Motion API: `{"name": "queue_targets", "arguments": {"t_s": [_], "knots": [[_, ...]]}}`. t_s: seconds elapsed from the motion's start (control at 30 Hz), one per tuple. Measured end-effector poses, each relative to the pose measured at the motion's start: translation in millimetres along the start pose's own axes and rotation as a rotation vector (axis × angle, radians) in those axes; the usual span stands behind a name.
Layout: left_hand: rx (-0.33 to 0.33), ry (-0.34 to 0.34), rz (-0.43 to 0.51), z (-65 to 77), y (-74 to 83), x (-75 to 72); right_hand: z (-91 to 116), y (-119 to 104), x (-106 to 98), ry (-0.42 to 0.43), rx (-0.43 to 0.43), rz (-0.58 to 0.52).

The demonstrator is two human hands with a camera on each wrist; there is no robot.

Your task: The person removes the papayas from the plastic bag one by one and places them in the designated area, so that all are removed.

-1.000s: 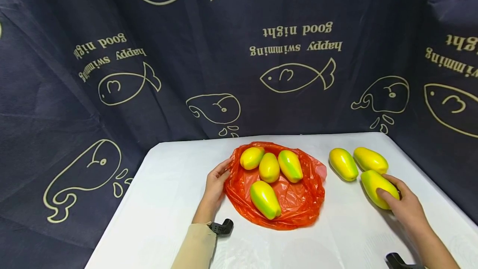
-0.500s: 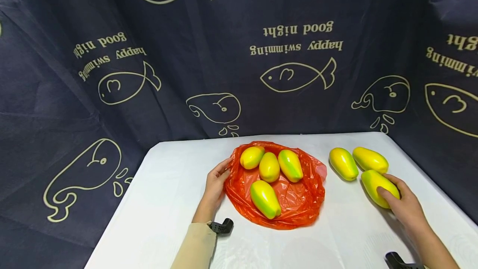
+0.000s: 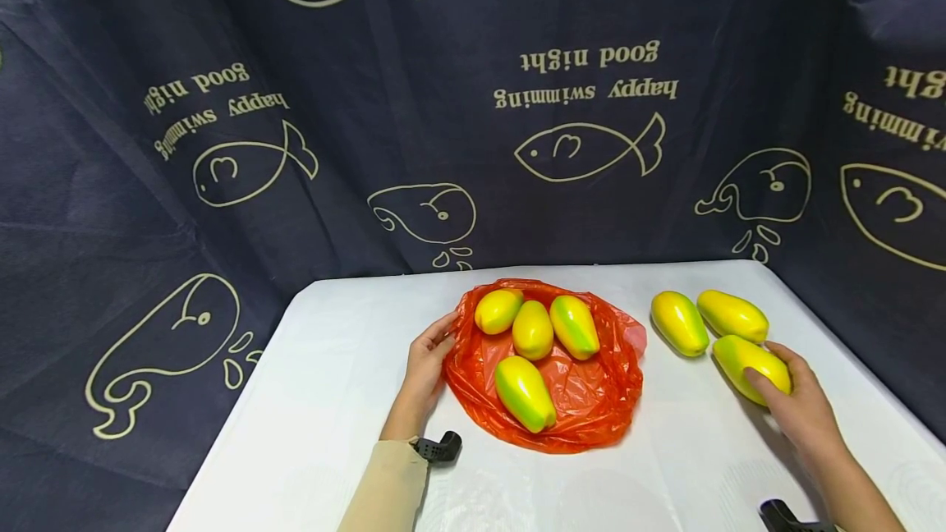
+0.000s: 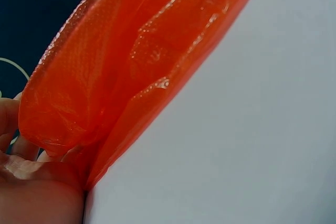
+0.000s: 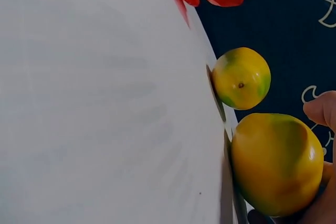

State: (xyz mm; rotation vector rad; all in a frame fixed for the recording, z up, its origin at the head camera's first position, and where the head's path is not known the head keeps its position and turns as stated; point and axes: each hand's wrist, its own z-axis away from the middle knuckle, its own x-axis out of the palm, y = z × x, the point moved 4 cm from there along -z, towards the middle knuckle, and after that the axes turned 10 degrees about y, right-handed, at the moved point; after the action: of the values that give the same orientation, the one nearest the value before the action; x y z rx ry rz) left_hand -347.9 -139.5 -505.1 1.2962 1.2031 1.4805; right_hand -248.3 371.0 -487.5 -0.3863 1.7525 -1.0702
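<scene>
In the head view, my left hand (image 3: pixel 426 361) holds the left rim of a red plastic bag (image 3: pixel 584 417), which lies spread wide on the table. Part of that hand shows through the thin plastic in the left wrist view. Several yellow-green papayas, one of them nearest the front (image 3: pixel 525 394), rest on the bag. At the right, my right hand (image 3: pixel 801 405) grips another papaya (image 3: pixel 746 364), thumb on its near side and fingers round the far side. The right wrist view shows this papaya (image 5: pixel 275 163) close by; most of that hand is out of frame.
Two loose papayas, one on the left (image 3: pixel 679 323) and one on the right (image 3: pixel 732 316), lie just beyond the gripped one. The white table (image 3: pixel 355 335) ends at a dark blue cloth (image 3: pixel 443 105) printed with fish and whales.
The papaya under my right hand has shifted very slightly away from me, and the hand with it. My left hand and the bag stay where they were.
</scene>
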Motion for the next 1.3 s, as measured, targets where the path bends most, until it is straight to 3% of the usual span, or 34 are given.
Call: {"name": "queue_targets", "arguments": {"t_s": [0.47,0.83,1.1,1.3], "knots": [[0.001,-0.013,0.018,0.0,-0.8,0.0,2.0,-10.1,-6.0,0.137,-0.099,0.045],[0.000,-0.012,0.016,-1.4,-0.8,0.3,4.7,-26.3,-8.1,0.224,-0.227,0.073],[-0.006,-0.012,0.028,-0.4,1.1,0.3,8.7,-51.3,-11.2,0.282,-0.317,0.020],[0.009,-0.007,0.033,-1.6,-0.1,0.2,14.0,-66.2,-7.1,0.259,-0.366,-0.035]]}}
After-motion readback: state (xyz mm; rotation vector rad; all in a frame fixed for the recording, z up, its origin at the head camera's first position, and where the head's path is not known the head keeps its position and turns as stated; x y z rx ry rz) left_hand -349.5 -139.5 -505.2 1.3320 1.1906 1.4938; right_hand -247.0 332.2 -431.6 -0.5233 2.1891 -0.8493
